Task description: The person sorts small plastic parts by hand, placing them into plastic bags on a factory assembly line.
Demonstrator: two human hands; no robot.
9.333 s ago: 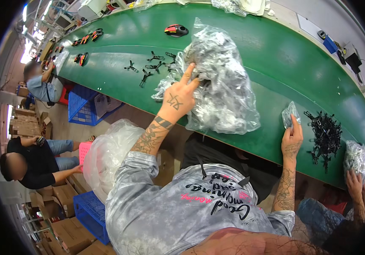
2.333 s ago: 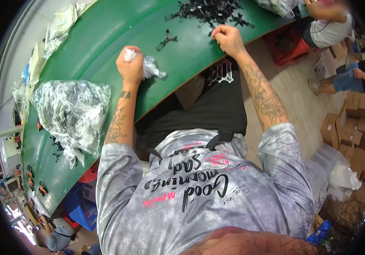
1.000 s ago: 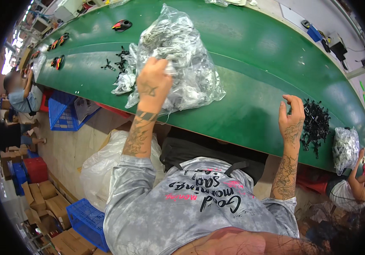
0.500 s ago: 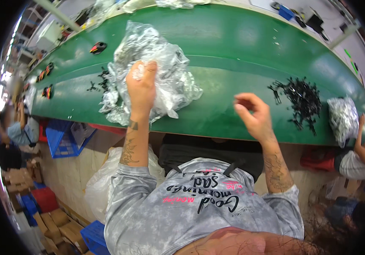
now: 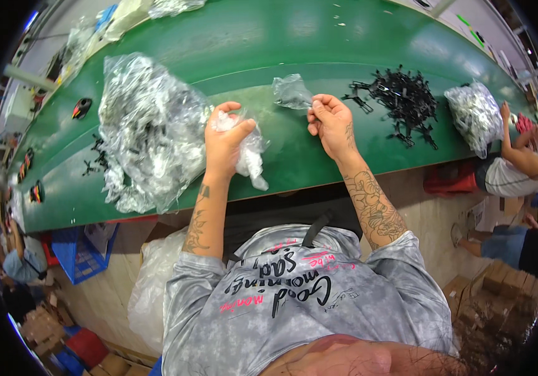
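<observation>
My left hand point(image 5: 222, 147) is closed around a wad of crumpled clear plastic bags point(image 5: 251, 164), part of which hangs below the fingers. Between thumb and fingertips, my right hand point(image 5: 333, 127) pinches the edge of a small clear plastic bag point(image 5: 291, 91), which spreads out to the left above the green table. Just left of my left hand lies a large heap of clear plastic bags point(image 5: 150, 125). Beyond my right hand is a tangled pile of thin-armed black plastic parts point(image 5: 410, 100).
The green table point(image 5: 250, 37) curves across in front of me. Small black and orange items point(image 5: 81, 108) stand at its left, near a few black parts point(image 5: 96, 156). A filled clear bag point(image 5: 477, 116) sits at the right beside a co-worker point(image 5: 516, 160). A blue crate point(image 5: 85, 254) is below the left edge.
My left hand has come away from the large heap with the wad of plastic. My right hand, empty before, now pinches a small bag. The whole view has shifted.
</observation>
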